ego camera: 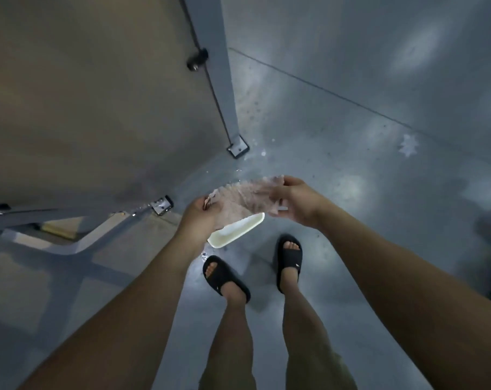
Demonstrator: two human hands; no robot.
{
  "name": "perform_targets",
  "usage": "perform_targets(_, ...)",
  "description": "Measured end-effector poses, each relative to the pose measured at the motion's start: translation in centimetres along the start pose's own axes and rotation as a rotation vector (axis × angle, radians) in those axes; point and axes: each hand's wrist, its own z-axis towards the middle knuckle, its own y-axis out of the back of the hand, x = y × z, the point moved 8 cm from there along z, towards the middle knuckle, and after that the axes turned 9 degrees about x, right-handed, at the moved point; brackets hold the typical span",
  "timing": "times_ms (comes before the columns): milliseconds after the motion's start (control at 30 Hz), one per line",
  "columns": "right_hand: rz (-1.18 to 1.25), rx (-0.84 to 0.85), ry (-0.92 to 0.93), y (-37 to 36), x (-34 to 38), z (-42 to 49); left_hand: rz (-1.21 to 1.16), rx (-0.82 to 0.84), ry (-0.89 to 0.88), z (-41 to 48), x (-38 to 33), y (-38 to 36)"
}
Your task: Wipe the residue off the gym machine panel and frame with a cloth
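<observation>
A pale pinkish cloth [245, 199] is stretched out in the air between my two hands, blurred by motion. My left hand [200, 213] grips its left end and my right hand [295, 199] pinches its right end. The gym machine's large flat panel [98, 108] fills the upper left. A grey upright frame post [219, 68] runs down to a bolted foot plate [238, 149] on the floor. Both hands are to the lower right of the panel, apart from it.
A white shallow tray [234, 230] lies on the grey floor under the cloth, just ahead of my feet in black slides [224, 277]. Low curved frame bars [70, 237] and a second foot plate [162, 205] sit at left. Pale wet spots mark the floor [379, 178].
</observation>
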Motion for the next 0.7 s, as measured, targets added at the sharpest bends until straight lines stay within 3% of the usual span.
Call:
perform_targets(300, -0.333, -0.233, -0.140, 10.8, -18.2, 21.7, 0.098, 0.015, 0.189, 19.7, 19.6, -6.7)
perform_targets(500, -0.328, -0.309, -0.029, 15.0, -20.1, 31.7, 0.061, 0.016, 0.163, 29.4, 22.9, -7.2)
perform_targets(700, -0.558, -0.277, -0.177, 15.0, -18.7, 29.2, 0.073, 0.037, 0.230, 26.2, 21.5, -5.7)
